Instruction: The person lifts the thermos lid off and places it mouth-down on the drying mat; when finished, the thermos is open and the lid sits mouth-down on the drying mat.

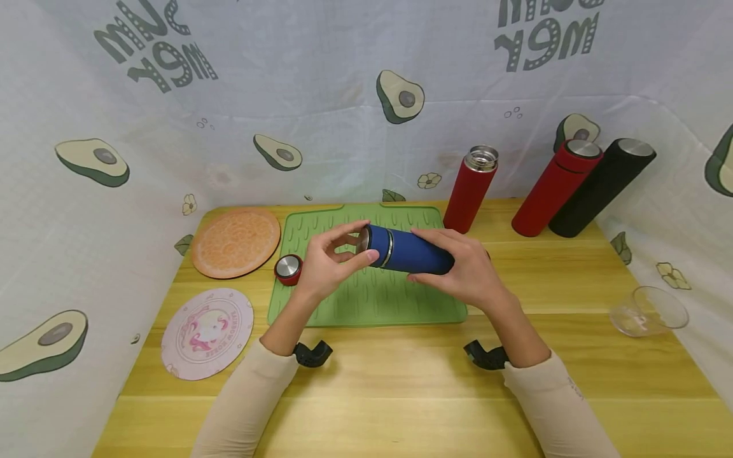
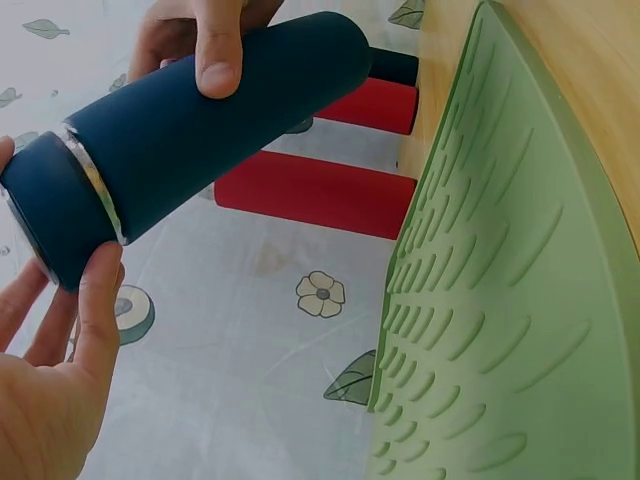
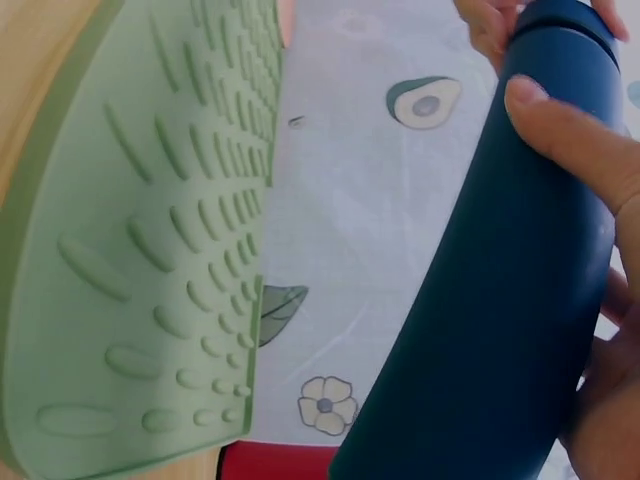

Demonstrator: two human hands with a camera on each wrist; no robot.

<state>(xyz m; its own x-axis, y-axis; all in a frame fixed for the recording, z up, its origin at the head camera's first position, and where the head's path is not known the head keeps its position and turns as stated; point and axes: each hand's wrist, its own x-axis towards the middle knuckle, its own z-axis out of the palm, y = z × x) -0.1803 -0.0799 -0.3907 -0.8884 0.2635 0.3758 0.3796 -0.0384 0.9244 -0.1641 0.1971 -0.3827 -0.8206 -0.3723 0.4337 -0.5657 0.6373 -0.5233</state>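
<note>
Blue cylindrical flask with silver band (image 1: pixel 417 254): held in the air above a green rectangular ridged mat (image 1: pixel 372 305), tilted, capped end higher and toward the person's left. Left hand (image 1: pixel 328 262) pinches the capped end between thumb and fingers; right hand (image 1: pixel 472 267) grips the body, thumb and fingers on opposite sides. Round red lid with silver top (image 1: pixel 288 268) at the mat's left edge, just beside the left hand. Uncapped red cylindrical bottle with steel mouth (image 1: pixel 471 200) upright near the mat's rear right corner; farther right, capped red cylindrical bottle (image 1: pixel 552 194) beside silver-topped black cylindrical bottle (image 1: pixel 604 187).
</note>
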